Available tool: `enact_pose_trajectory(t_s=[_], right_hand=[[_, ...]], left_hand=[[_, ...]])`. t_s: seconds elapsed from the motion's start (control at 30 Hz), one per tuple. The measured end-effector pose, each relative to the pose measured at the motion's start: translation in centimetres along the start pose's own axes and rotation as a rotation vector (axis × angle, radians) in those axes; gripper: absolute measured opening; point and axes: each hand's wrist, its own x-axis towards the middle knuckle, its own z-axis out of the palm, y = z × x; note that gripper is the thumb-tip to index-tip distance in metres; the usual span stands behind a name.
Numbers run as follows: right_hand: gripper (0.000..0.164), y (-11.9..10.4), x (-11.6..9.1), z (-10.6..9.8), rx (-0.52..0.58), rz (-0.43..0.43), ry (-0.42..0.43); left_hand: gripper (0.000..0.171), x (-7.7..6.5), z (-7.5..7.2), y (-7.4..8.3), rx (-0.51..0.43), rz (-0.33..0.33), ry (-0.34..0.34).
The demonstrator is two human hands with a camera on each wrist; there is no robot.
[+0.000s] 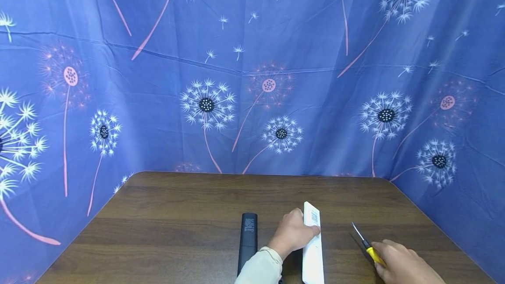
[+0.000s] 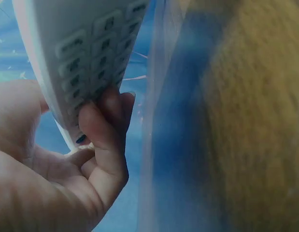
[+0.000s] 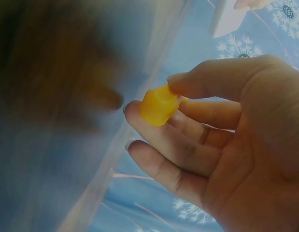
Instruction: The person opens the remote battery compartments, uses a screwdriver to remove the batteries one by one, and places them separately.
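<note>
My left hand grips a white remote control, thumb on one side and fingers on the other. Rows of buttons show on the white remote in the left wrist view, while a printed label faces up in the head view. To the right, my right hand pinches a screwdriver by its yellow handle, its thin metal shaft pointing forward and left. Only the handle's yellow end shows in the right wrist view, between thumb and fingers.
A black remote control lies lengthwise on the brown wooden table, left of the left hand, its lower end hidden by the sleeve. Blue cloth with dandelion prints hangs along the table's back and sides.
</note>
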Motion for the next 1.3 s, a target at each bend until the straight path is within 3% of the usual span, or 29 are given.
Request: enact_pose_trajectory(t_s=[0.3, 0.5, 0.73, 1.0, 1.3], right_hand=[[0.033, -0.08, 0.15, -0.05, 0.040, 0.033, -0.048], [0.033, -0.12, 0.37, -0.17, 0.061, 0.074, -0.110], [0.024, -0.04, 0.47, 0.01, 0.078, 0.092, -0.129], [0.017, -0.24, 0.00, 0.00, 0.014, 0.123, -0.144], [0.024, -0.76, -0.23, -0.01, -0.010, 0.123, -0.126]], left_hand=[[0.030, 0.02, 0.03, -0.17, -0.192, -0.019, -0.027], [0.038, 0.10, 0.06, -0.29, -0.304, -0.031, -0.041], [0.043, 0.16, -0.01, -0.36, -0.324, -0.037, -0.040], [0.042, 0.20, 0.12, -0.28, -0.333, -0.035, -0.032], [0.041, 0.51, 0.13, -0.38, -0.377, -0.010, -0.026]])
